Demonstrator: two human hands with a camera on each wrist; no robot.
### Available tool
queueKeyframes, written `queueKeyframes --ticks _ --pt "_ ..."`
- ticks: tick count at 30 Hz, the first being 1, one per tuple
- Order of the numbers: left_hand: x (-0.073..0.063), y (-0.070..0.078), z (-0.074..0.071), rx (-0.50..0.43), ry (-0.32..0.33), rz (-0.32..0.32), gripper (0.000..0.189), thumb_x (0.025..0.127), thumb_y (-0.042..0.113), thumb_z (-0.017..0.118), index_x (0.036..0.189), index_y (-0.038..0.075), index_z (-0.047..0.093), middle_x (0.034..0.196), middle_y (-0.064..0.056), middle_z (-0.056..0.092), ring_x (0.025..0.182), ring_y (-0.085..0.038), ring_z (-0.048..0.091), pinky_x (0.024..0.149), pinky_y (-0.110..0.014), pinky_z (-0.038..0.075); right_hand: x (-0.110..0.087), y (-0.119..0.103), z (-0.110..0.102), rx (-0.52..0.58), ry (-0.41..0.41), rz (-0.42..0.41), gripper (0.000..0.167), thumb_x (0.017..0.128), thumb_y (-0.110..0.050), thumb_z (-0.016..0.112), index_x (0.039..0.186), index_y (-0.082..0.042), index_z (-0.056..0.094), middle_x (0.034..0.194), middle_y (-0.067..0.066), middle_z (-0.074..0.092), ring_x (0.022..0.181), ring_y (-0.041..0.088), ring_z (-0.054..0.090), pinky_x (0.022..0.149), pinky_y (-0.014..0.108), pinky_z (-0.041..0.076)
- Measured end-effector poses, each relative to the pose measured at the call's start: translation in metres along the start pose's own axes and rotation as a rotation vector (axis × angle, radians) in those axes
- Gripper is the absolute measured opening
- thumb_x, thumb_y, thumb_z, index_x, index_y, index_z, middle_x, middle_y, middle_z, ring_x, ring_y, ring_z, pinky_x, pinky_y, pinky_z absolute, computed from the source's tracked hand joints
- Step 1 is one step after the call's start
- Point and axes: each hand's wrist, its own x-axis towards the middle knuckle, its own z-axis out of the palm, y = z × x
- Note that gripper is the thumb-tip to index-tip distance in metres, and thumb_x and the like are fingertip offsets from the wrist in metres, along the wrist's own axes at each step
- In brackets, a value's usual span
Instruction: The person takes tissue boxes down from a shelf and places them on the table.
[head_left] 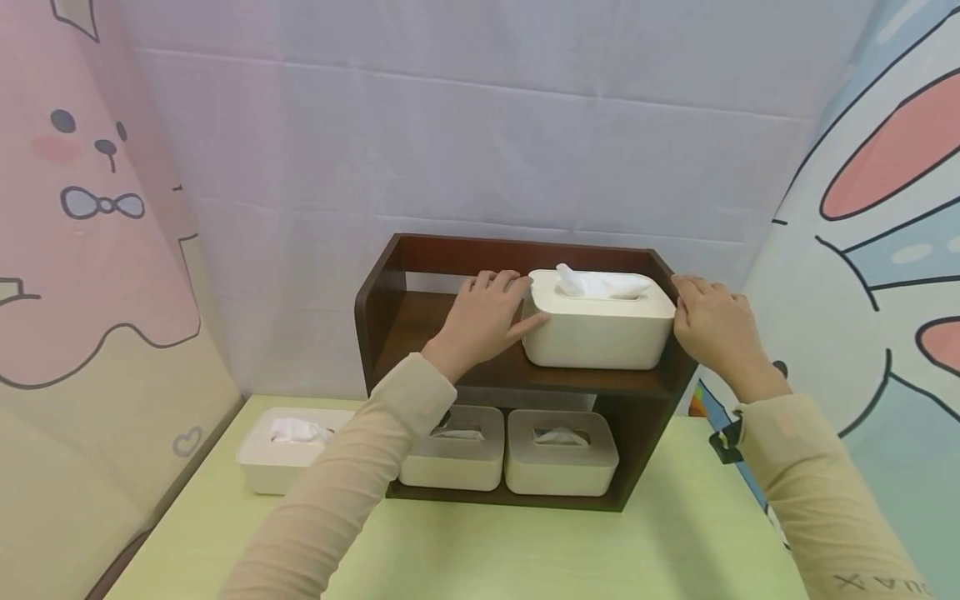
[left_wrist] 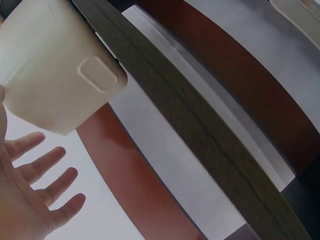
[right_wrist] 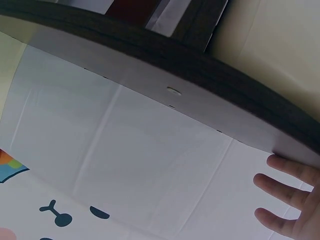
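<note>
A white tissue box (head_left: 600, 340) with a tissue sticking out of its top stands at the right end of the upper level of a dark brown shelf (head_left: 517, 377). At the box's left end is my left hand (head_left: 483, 315), fingers spread and thumb by the front corner; the left wrist view shows its fingers straight beside the box (left_wrist: 55, 65). My right hand (head_left: 716, 325) is against the shelf's right side panel. From below, the right wrist view shows those fingers (right_wrist: 282, 192) extended along the panel's outer side (right_wrist: 150, 82).
Two more tissue boxes, a left one (head_left: 453, 472) and a right one (head_left: 562, 477), sit in the lower level. Another tissue box (head_left: 262, 473) stands on the light green table (head_left: 465, 550), left of the shelf. Cartoon-printed curtains (head_left: 112, 275) hang at both sides.
</note>
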Motion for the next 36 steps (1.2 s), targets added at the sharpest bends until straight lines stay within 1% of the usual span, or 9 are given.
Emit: queueKeyframes --ticks 7,13,18,23,26,31,36 --pt "0.009 0.005 0.005 -0.03 -0.028 0.006 0.068 0.086 0.066 0.036 0.136 0.02 0.04 0.135 -0.003 0.044 0.12 -0.027 0.043 0.093 -0.042 0.039 -0.001 0.0 0.0 0.003 -0.004 0.006 0.041 0.092 -0.012 0.032 0.127 0.005 0.046 0.125 0.026 0.05 0.105 0.048 0.047 0.078 0.063 0.037" --pt "0.019 0.008 0.009 -0.049 -0.093 0.008 0.076 0.083 0.071 0.034 0.139 0.019 0.036 0.137 -0.004 0.041 0.12 -0.027 0.042 0.094 -0.042 0.037 0.0 0.0 0.0 0.0 -0.001 0.003 0.041 0.092 -0.012 0.032 0.126 0.005 0.046 0.124 0.027 0.05 0.104 0.049 0.048 0.078 0.063 0.037" --pt "0.026 0.011 0.011 -0.034 -0.146 0.009 0.08 0.08 0.074 0.034 0.139 0.02 0.035 0.139 -0.006 0.037 0.119 -0.027 0.042 0.093 -0.043 0.038 0.0 0.001 0.002 0.0 -0.004 0.005 0.041 0.092 -0.012 0.032 0.127 0.005 0.046 0.125 0.026 0.05 0.105 0.048 0.048 0.078 0.063 0.037" --pt "0.03 0.014 0.012 -0.038 -0.184 0.01 0.084 0.076 0.077 0.038 0.139 0.021 0.034 0.141 -0.007 0.034 0.12 -0.028 0.041 0.094 -0.045 0.037 0.0 0.002 0.003 0.002 0.007 0.0 0.04 0.091 -0.011 0.034 0.126 0.005 0.047 0.124 0.027 0.051 0.104 0.048 0.048 0.077 0.063 0.037" --pt "0.03 0.014 0.012 -0.049 -0.196 0.009 0.086 0.075 0.078 0.041 0.139 0.02 0.034 0.143 -0.009 0.033 0.122 -0.03 0.04 0.096 -0.046 0.037 0.0 0.002 0.003 0.004 0.015 -0.005 0.04 0.091 -0.01 0.035 0.126 0.004 0.047 0.124 0.026 0.051 0.104 0.048 0.049 0.076 0.063 0.038" --pt "0.03 0.014 0.011 -0.046 -0.196 0.01 0.086 0.075 0.077 0.041 0.139 0.02 0.034 0.144 -0.009 0.032 0.122 -0.03 0.04 0.096 -0.046 0.037 0.001 0.002 0.004 0.002 0.027 -0.009 0.039 0.091 -0.01 0.036 0.125 0.005 0.048 0.123 0.027 0.052 0.102 0.049 0.049 0.075 0.063 0.038" --pt "0.03 0.013 0.012 -0.051 -0.199 0.007 0.083 0.075 0.077 0.042 0.135 0.02 0.037 0.145 -0.011 0.032 0.122 -0.031 0.04 0.097 -0.047 0.037 0.001 0.001 0.004 0.0 0.006 0.002 0.04 0.092 -0.011 0.033 0.126 0.005 0.047 0.123 0.027 0.051 0.103 0.049 0.048 0.076 0.063 0.037"
